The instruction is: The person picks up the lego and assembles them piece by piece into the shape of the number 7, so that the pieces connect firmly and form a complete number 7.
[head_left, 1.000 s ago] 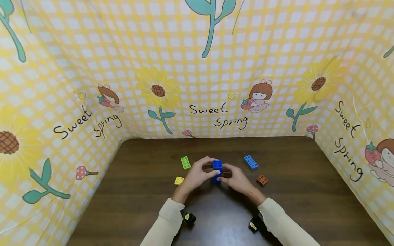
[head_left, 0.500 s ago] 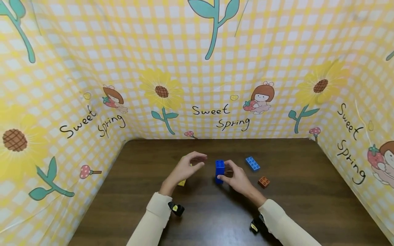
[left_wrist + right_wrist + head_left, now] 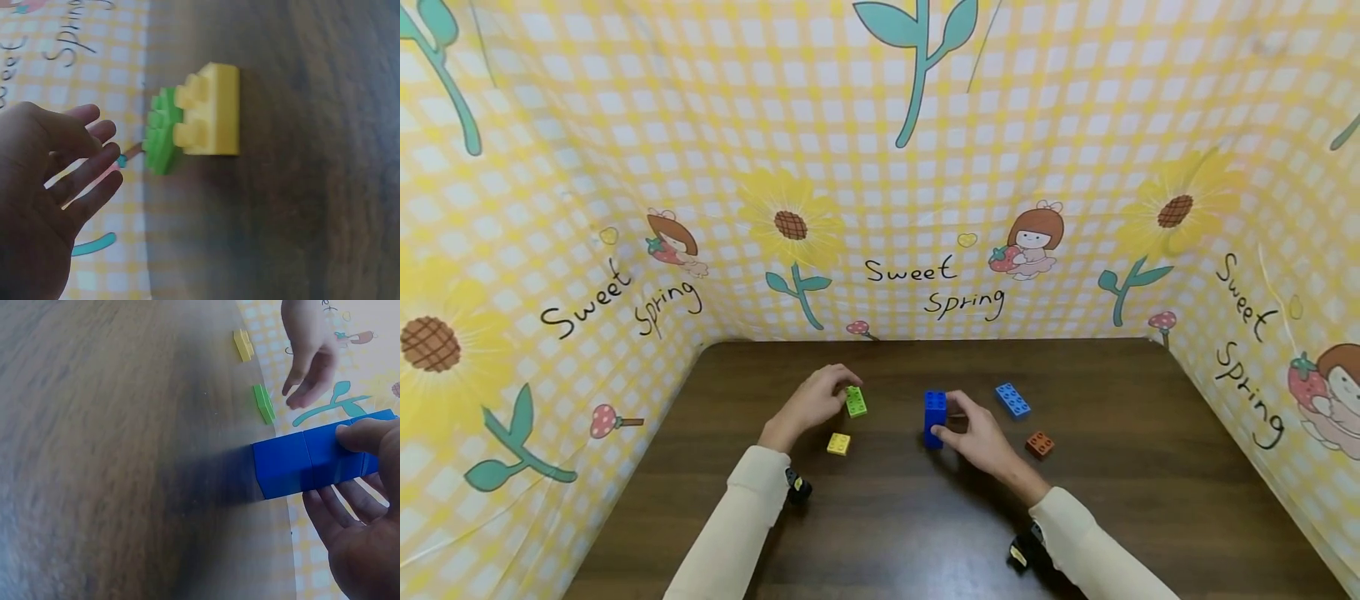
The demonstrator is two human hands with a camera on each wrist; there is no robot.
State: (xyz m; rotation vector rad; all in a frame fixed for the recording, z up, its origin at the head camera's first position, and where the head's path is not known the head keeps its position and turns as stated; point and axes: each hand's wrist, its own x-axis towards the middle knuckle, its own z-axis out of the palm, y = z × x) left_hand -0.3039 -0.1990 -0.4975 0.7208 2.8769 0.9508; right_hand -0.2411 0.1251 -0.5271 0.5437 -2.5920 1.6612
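My right hand (image 3: 977, 432) holds an upright stack of dark blue toy building bricks (image 3: 934, 423) at the middle of the table. Thumb and fingers grip it from opposite sides. The right wrist view shows seams between the stacked blue bricks (image 3: 284, 464), with the thumb on an upper one. My left hand (image 3: 811, 402) hovers by a light green studded brick (image 3: 856, 402), fingers bent and parted around nothing. In the left wrist view a gap shows between the left fingertips (image 3: 112, 153) and the green brick (image 3: 161, 131). A small yellow brick (image 3: 838, 443) lies nearer to me.
Right of the stack lie a lighter blue brick (image 3: 1012, 400) and a small brown brick (image 3: 1040, 443). All sit on a dark wooden table (image 3: 917, 525). A yellow checked cloth (image 3: 895, 208) stands around its back and sides.
My left hand has let go of the blue stack and moved left to the green brick. The right hand still holds the stack in about the same place.
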